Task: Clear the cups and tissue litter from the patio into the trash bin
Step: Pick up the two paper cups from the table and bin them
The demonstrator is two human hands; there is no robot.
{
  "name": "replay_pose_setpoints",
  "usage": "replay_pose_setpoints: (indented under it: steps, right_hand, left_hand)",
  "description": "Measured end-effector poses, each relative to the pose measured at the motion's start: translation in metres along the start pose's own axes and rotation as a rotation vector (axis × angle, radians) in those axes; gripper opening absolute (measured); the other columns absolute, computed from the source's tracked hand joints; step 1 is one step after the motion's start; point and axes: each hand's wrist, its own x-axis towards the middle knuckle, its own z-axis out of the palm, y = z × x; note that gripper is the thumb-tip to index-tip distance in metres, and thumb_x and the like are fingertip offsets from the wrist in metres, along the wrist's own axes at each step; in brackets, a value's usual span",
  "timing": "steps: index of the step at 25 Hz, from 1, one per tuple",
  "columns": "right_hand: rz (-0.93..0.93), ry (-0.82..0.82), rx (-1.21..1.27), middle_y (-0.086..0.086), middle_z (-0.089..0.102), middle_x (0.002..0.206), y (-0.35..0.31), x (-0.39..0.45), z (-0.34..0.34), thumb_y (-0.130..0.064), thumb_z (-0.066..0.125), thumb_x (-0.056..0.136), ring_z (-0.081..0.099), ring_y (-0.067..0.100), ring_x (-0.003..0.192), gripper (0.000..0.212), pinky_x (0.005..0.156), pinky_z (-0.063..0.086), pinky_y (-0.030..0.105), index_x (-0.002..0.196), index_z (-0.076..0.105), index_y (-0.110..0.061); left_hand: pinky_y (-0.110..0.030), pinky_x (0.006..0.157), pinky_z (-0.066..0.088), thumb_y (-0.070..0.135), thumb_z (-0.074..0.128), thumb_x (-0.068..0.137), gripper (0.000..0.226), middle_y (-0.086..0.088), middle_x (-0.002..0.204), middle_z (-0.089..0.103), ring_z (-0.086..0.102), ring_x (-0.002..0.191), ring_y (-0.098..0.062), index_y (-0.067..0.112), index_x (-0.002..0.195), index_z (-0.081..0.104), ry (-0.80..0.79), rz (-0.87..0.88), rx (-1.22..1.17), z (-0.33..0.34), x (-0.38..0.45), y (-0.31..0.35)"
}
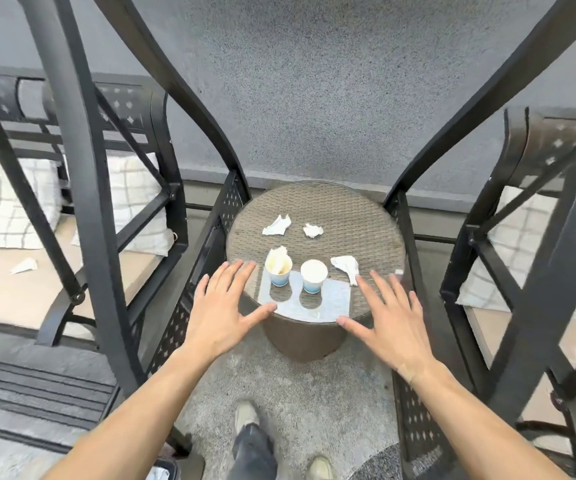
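Two white-and-blue paper cups stand upright near the front of a round wicker table (349, 216). The left cup (278, 271) has a crumpled tissue stuffed in it; the right cup (313, 276) looks empty. Three loose tissues lie on the tabletop: one at the back left (277, 226), one at the back middle (313, 230), one to the right of the cups (347, 266). My left hand (222, 311) hovers open left of the cups. My right hand (388, 315) hovers open to their right, fingertips close to the right tissue. Neither hand holds anything.
Black metal swing-chair frames (82, 188) flank the table on both sides. The left seat (13, 292) carries checked pillows and more tissue scraps (24, 266). A grey wall (314, 81) stands behind. My feet (246, 415) are on grey carpet below. No trash bin is clearly visible.
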Motion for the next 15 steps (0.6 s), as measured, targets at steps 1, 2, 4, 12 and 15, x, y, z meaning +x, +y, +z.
replay_pose_setpoints:
  steps: [1,2,4,12,15]
  right_hand:
    - [-0.002,-0.011,-0.001,-0.004,0.016,0.160,-0.002,0.014,0.004,-0.086,0.021,0.075,0.005,0.023,0.147,0.092,0.115,0.014,0.052,0.151,0.013,-0.035]
    - [0.000,-0.015,0.000,-0.004,0.016,0.160,-0.002,0.022,0.006,-0.087,0.024,0.075,0.006,0.023,0.147,0.093,0.115,0.014,0.052,0.151,0.012,-0.036]
    - [0.001,-0.016,0.011,-0.005,0.016,0.160,-0.005,0.046,0.013,-0.087,0.026,0.073,0.007,0.022,0.147,0.094,0.115,0.016,0.052,0.151,0.012,-0.037]
    - [0.114,-0.092,0.092,-0.007,0.018,0.158,-0.033,0.142,0.039,-0.085,0.039,0.070,0.017,0.022,0.144,0.095,0.110,0.028,0.051,0.149,0.015,-0.039]
    - [0.158,-0.111,0.123,-0.008,0.026,0.153,-0.048,0.160,0.054,-0.077,0.056,0.070,0.028,0.019,0.137,0.096,0.103,0.039,0.046,0.148,0.012,-0.041]
  left_hand:
    - [-0.046,0.119,0.016,0.088,0.023,0.077,0.091,0.008,0.157,0.030,0.019,0.147,-0.014,0.034,0.151,0.025,-0.011,-0.011,-0.010,0.004,0.010,-0.005]
    - [-0.046,0.119,0.016,0.088,0.024,0.077,0.091,0.008,0.157,0.030,0.019,0.147,-0.014,0.034,0.151,0.024,-0.017,-0.011,-0.022,0.007,0.017,-0.006]
    - [-0.046,0.119,0.017,0.087,0.028,0.078,0.091,0.007,0.156,0.032,0.021,0.147,-0.015,0.033,0.151,0.024,-0.023,-0.007,-0.049,0.015,0.038,-0.017]
    - [-0.043,0.117,0.023,0.081,0.049,0.074,0.095,0.005,0.154,0.030,0.022,0.144,-0.016,0.030,0.151,0.025,-0.177,0.088,-0.141,0.048,0.145,-0.077]
    - [-0.044,0.113,0.029,0.080,0.056,0.070,0.099,0.003,0.145,0.035,0.026,0.137,-0.017,0.035,0.151,0.020,-0.302,0.125,-0.148,0.068,0.169,-0.094]
